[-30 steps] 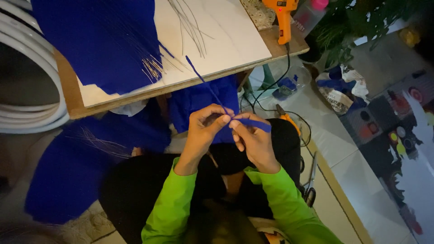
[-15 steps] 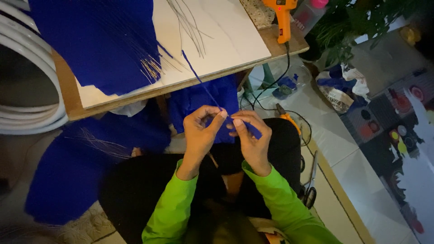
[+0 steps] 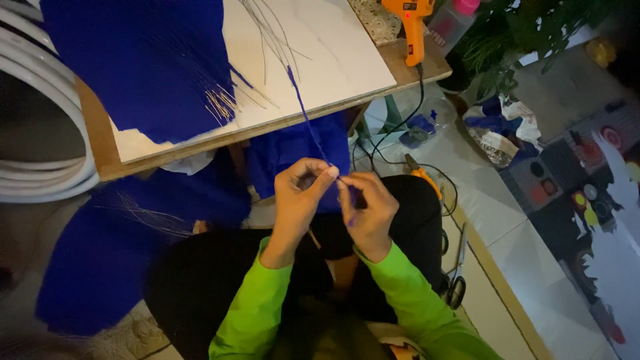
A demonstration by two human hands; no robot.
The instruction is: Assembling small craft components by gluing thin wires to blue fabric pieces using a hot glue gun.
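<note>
A thin stem wrapped in dark blue paper (image 3: 308, 119) is held over the person's lap. Its long axis goes slanted: from the fingers it rises up and a little to the left, and its free tip ends above the edge of the white board (image 3: 320, 60) on the low wooden table (image 3: 100, 153). The lower end of the stem is between the two hands, which are almost touching each other.

The left hand (image 3: 301, 193) pinches the stem with thumb and forefinger pressed together around it, at the place where the free part begins, so this hand is the nearer one to the long free part. The right hand (image 3: 368, 212) is just beside it, on the lower end; its fingers are curled and pressed on a short piece of the blue paper, which shows as a small strip under the thumb. How exactly the right fingers grip it I cannot tell, because they cover it.

Both arms wear bright green sleeves (image 3: 253, 313). On the white board lies a big sheet of dark blue crepe paper (image 3: 140, 67), and beside it some bare thin wires (image 3: 267, 33). More blue paper (image 3: 87, 267) lies on the floor at the left. At the far end of the table stands an orange glue gun (image 3: 410, 20), with its black cable hanging down to the floor. A pair of scissors (image 3: 459, 280) lies on the floor at the right of the person.
</note>
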